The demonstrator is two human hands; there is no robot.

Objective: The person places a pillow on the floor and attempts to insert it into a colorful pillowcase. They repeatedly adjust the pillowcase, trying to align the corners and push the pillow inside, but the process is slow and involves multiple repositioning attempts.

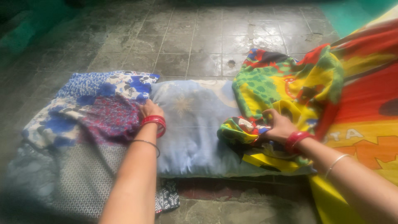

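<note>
Head view, looking down at bedding laid on a grey tiled floor [195, 45]. A pale blue pillow [192, 128] lies flat in the middle, its long side across the view. The left hand [150, 110] rests at the pillow's left end, where a maroon patterned cloth [110, 120] overlaps a blue-and-white floral cloth [99, 89]; the fingers are curled into the maroon fabric, so the grip appears closed on its edge, though the fingertips are partly buried in folds. The likely reason, as a judgement, is to pin or gather that cloth against the pillow's end. The right hand [278, 126] sits on the pillow's right end, its grip clenched on a bunched fold of a multicoloured printed sheet [286, 87] in green, yellow and red. That sheet is heaped over the pillow's right end, with the gathered fold drawn leftward onto the blue surface, which suggests the hold keeps loose fabric collected rather than spread. Both wrists carry red bangles with a thin metal bangle behind each. A grey dotted mat or quilt [78, 178] lies under the left cloths. A red and yellow bedcover [365, 120] fills the right edge, touching the printed sheet.
</note>
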